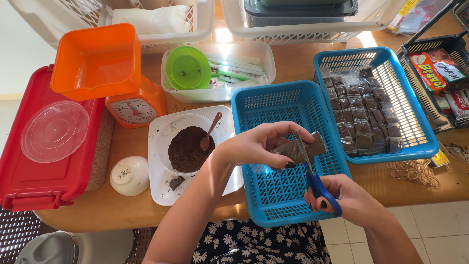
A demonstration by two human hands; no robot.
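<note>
Your left hand (256,144) pinches dark sachet (304,148) over empty blue basket (273,195); right hand (339,195) grips blue-handled scissors (312,173), blades around sachet's middle, near table's front edge.

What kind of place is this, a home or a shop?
Probably a home table used for small-scale packing. An orange kitchen scale, a bowl of dark powder and a blue basket of filled sachets stand on a wooden table, with tiled floor below.
</note>
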